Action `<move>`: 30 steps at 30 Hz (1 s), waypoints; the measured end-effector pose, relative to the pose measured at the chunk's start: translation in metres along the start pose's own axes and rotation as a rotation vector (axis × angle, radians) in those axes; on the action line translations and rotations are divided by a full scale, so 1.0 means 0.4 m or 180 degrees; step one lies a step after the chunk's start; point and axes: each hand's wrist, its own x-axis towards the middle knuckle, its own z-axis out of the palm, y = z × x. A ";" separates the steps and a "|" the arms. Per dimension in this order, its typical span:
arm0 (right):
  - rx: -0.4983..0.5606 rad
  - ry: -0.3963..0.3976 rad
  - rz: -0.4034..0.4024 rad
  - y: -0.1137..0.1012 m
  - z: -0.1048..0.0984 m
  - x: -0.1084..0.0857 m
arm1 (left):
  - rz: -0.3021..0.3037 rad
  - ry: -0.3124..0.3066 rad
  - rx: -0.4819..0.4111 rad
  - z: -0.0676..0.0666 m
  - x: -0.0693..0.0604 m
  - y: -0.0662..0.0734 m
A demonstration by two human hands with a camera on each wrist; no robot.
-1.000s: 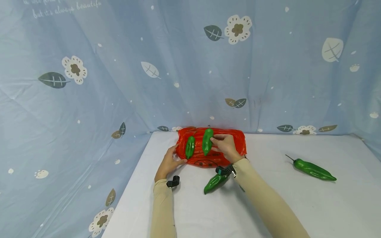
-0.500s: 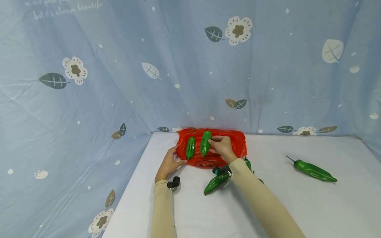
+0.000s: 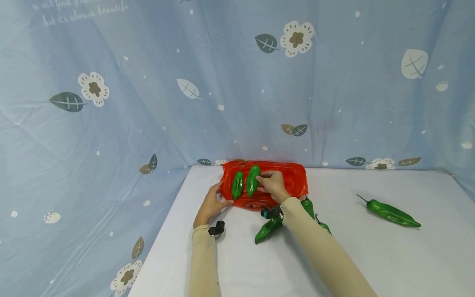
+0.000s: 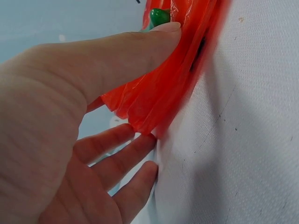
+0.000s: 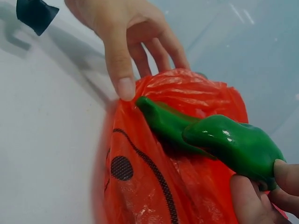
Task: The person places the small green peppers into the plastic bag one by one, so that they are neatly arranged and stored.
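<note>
My right hand [image 3: 273,185] pinches a glossy green pepper [image 3: 253,181] near its stem end, over the red plastic bag [image 3: 297,177]. In the right wrist view the held pepper [image 5: 233,144] overlaps a second green pepper [image 5: 168,123] lying at the red bag. Whether that second pepper lies in the bag or on its top layer I cannot tell. My left hand [image 3: 210,205] is at the bag's left end. In the left wrist view its thumb touches the bag's near edge, and the fairly straight, spread fingers [image 4: 124,156] touch the bag's end from outside.
Several more green peppers lie on the white table [image 3: 245,264]: one pepper [image 3: 268,230] before the bag, others [image 3: 307,206] partly behind my right sleeve, and one long pepper [image 3: 393,213] far right. A blue patterned cloth [image 3: 230,95] hangs behind the table.
My right hand has moved left and slightly nearer with its pepper, closer to the lying one. More of the peppers by the right sleeve now show. The left hand stays in place.
</note>
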 end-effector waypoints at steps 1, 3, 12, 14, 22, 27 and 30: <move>-0.0019 0.0007 0.0002 0.001 0.002 0.000 | 0.0016 -0.0001 0.0005 0.001 0.000 -0.002; -0.0060 0.0023 0.0018 0.003 0.005 0.001 | 0.0026 0.0006 -0.0013 0.001 -0.003 -0.002; -0.0135 0.0037 0.0007 0.017 0.013 0.014 | 0.0057 0.0012 0.0005 0.001 0.002 -0.003; -0.0143 0.0045 0.0032 0.021 0.016 0.016 | 0.0045 0.0006 0.0006 0.002 0.003 -0.004; -0.0189 0.0027 0.0009 0.028 0.030 0.020 | 0.0065 0.0011 0.0007 0.000 0.003 -0.001; -0.0184 0.0050 -0.0006 0.031 0.036 0.022 | 0.0087 0.0000 0.0021 -0.002 0.000 0.002; -0.0179 0.0065 0.0020 0.031 0.039 0.020 | 0.0061 -0.0007 0.0016 -0.002 -0.001 0.000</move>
